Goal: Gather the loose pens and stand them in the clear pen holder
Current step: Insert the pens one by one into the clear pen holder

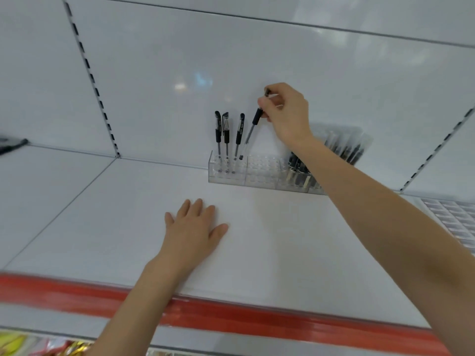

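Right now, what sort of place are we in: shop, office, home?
Probably a shop: white shelving with a slotted upright, a red strip along the shelf's front edge, and a clear pen holder stocked like a display, with bright packets on the level below.

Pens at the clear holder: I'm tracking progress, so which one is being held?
The rightmost black pen: it leans, pinched by the right hand, while the other three stand upright, untouched, in the clear holder.

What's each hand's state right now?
Left hand: open, flat on the shelf.
Right hand: pinches a black pen at the clear pen holder.
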A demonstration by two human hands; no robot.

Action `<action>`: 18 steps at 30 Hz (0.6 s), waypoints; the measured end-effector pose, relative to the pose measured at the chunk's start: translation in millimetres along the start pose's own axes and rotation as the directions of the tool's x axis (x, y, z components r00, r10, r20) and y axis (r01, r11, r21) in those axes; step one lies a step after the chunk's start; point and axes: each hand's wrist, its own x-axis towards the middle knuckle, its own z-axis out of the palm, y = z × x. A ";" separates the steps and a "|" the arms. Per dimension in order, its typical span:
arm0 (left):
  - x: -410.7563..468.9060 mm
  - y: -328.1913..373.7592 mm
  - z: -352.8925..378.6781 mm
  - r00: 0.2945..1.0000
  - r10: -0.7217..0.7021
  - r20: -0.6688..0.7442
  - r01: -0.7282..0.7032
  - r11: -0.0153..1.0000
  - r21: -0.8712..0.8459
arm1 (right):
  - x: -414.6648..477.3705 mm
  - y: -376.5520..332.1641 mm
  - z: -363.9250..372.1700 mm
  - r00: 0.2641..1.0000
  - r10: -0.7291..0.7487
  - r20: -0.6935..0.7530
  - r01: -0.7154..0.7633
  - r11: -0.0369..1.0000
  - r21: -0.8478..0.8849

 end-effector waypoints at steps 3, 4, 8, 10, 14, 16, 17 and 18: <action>-1.3 -0.1 1.5 1.000 -0.002 -0.006 0.002 1.000 0.006 | 5.7 -0.2 5.5 0.998 -0.061 0.022 0.062 0.996 -0.068; -1.7 0.0 1.4 1.000 -0.002 -0.013 0.003 1.000 0.007 | 6.9 -0.5 6.3 0.997 -0.079 0.029 0.081 0.993 -0.090; -3.3 1.5 0.4 1.000 -0.006 -0.013 0.006 1.000 0.001 | 10.0 -2.6 6.5 0.994 -0.095 0.057 0.102 0.988 -0.118; -2.9 1.1 0.6 1.000 -0.008 -0.014 0.008 1.000 -0.001 | 9.1 -4.5 8.0 0.992 -0.095 0.077 0.104 0.988 -0.113; -2.3 0.7 2.6 1.000 -0.012 -0.021 0.012 1.000 -0.006 | 5.0 -1.0 13.4 0.989 -0.073 0.131 0.089 0.988 -0.126; -1.8 0.7 3.0 1.000 -0.011 -0.021 0.011 1.000 -0.004 | 1.8 5.3 15.9 0.983 -0.042 0.179 0.071 0.984 -0.160; -1.5 0.6 3.5 1.000 -0.010 -0.026 0.010 1.000 -0.010 | -0.2 9.4 17.4 0.978 -0.023 0.207 0.061 0.982 -0.180; -1.4 0.1 4.1 1.000 -0.012 -0.028 0.011 1.000 -0.014 | -2.3 13.5 19.5 0.973 -0.002 0.229 0.048 0.979 -0.196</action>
